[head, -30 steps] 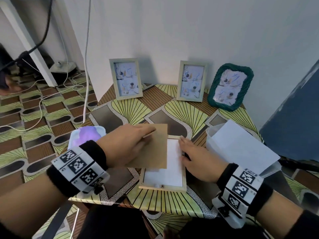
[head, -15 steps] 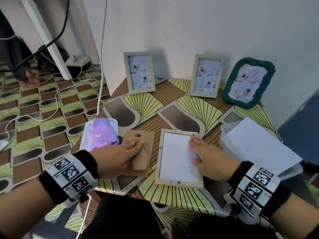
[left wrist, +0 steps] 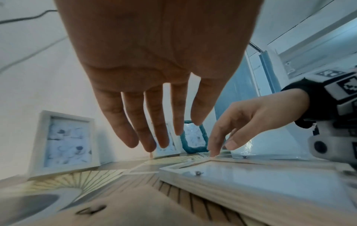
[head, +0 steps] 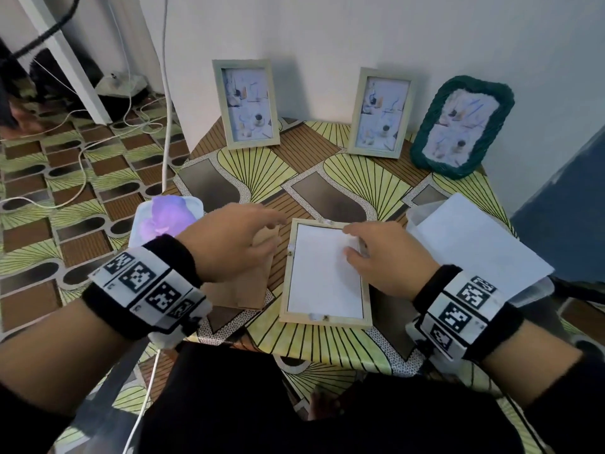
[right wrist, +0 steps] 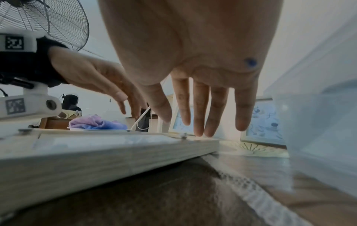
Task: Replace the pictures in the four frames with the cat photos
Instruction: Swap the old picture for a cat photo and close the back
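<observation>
The left hand (head: 226,244) has lifted off the backing board (head: 240,283).

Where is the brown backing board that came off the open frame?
In the head view the backing board lies flat on the table, just left of the open frame, partly under the left hand.

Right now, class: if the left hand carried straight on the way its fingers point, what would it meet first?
Probably the top edge of the pale wooden frame lying face down, near the right hand. The left hand points right-forward above the brown backing board; depth is unclear.
</observation>
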`<state>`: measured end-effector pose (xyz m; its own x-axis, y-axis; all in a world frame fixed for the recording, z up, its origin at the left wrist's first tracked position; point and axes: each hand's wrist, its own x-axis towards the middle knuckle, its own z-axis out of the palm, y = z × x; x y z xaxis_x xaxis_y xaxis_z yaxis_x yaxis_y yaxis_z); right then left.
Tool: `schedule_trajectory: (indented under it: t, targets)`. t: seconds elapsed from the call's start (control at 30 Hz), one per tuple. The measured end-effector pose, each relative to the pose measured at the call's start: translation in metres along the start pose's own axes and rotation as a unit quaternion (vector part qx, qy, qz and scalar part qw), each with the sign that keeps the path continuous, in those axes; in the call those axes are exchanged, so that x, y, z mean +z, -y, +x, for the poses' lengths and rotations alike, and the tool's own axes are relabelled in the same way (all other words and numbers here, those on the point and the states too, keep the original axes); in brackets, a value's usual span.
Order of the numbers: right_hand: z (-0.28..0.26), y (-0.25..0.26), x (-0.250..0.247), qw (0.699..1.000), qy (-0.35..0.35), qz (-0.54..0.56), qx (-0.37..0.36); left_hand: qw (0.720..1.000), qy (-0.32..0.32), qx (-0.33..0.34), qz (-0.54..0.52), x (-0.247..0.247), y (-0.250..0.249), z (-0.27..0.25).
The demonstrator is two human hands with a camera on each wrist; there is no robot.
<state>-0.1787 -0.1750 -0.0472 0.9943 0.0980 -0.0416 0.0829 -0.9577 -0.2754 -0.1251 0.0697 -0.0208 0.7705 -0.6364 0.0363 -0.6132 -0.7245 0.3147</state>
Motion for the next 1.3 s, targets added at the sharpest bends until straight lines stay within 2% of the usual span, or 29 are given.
schedule_trajectory:
  t: [0.07,0.23,0.5,1.3]
  targets:
    - [0.005,0.001,-0.001,1.000,0.009,-0.018,0.008,1.000,0.015,-0.003,0.019,0.004,-0.008,0.017]
    - [0.011,0.000,0.005,0.997,0.048,-0.055,0.026,0.987,0.108,-0.039,0.113,0.023,-0.007,0.048]
    - [0.017,-0.001,0.007,0.997,0.051,-0.056,0.024,0.987,0.104,-0.065,0.101,0.037,-0.002,0.052]
    - [0.021,-0.009,0.012,0.997,0.053,-0.050,0.027,0.986,0.103,-0.061,0.112,0.036,-0.009,0.063]
